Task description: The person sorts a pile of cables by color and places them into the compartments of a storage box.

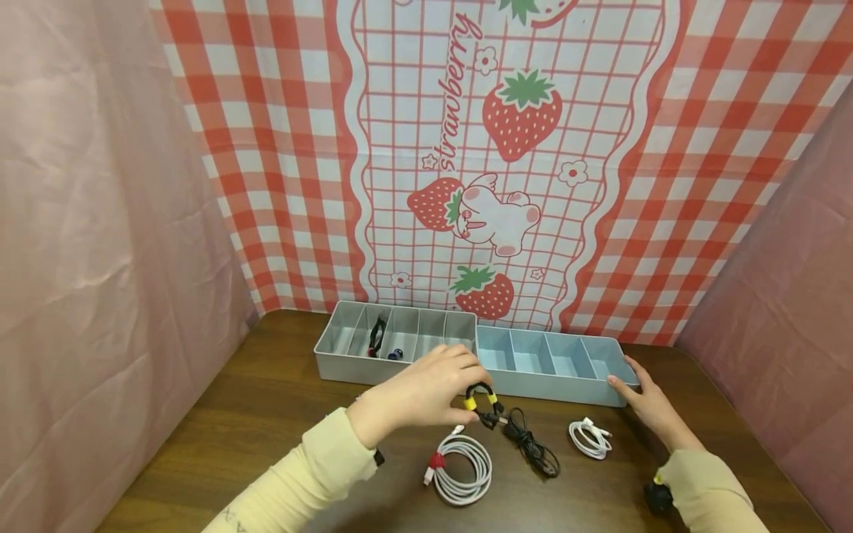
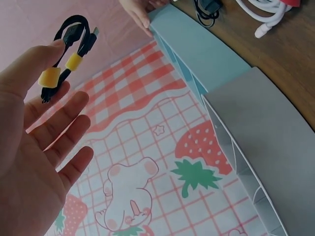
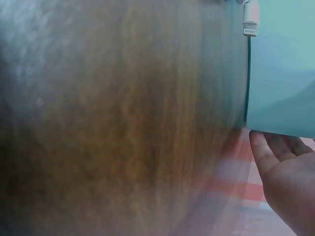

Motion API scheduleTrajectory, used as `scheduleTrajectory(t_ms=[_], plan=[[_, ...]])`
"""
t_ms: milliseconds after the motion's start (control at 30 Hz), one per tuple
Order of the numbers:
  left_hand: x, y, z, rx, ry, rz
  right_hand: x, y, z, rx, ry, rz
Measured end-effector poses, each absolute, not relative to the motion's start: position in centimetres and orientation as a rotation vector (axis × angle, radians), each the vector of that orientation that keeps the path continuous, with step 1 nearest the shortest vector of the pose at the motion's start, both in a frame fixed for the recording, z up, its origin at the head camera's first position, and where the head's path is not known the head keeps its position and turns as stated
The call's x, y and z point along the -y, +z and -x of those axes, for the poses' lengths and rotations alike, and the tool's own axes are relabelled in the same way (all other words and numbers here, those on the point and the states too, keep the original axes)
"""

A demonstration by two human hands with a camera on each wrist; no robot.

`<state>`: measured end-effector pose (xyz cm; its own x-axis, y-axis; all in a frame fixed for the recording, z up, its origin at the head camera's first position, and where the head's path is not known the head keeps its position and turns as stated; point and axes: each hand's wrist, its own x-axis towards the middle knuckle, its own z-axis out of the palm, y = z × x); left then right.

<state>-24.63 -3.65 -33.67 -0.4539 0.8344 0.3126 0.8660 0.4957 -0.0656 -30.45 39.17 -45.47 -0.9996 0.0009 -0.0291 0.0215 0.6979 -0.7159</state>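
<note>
Between thumb and index finger, my left hand pinches a small looped black cable with yellow ties. It hovers in front of the grey divided box; the other fingers are spread in the left wrist view. My right hand rests at the right end of the light blue divided box, thumb at the front corner and fingers along the end wall. On the table below lie a coiled white cable with a red tie, a bundled black cable and a smaller coiled white cable.
Both boxes stand end to end on the brown wooden table, before a strawberry-patterned checked cloth. Inside the grey box are a black cable and a small dark blue item. Pink curtains hang at both sides.
</note>
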Motion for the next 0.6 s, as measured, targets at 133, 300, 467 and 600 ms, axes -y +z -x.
scheduleTrajectory(t_ms=[133,300,467,600], plan=[[3.9,-33.5,25.0,2.428,-0.169,1.394,-39.2,-45.5,30.4,-2.869,-1.223,-0.013],[4.1,-33.3,25.4,2.391,-0.188,1.346,-39.2,-45.5,30.5,-2.868,-1.216,-0.015],[4.4,-33.1,25.9,2.351,-0.213,1.300,-39.3,-45.6,30.6,-2.865,-1.216,-0.016],[4.6,-33.0,26.3,2.320,-0.239,1.271,-39.4,-45.7,30.6,-2.882,-1.198,-0.007]])
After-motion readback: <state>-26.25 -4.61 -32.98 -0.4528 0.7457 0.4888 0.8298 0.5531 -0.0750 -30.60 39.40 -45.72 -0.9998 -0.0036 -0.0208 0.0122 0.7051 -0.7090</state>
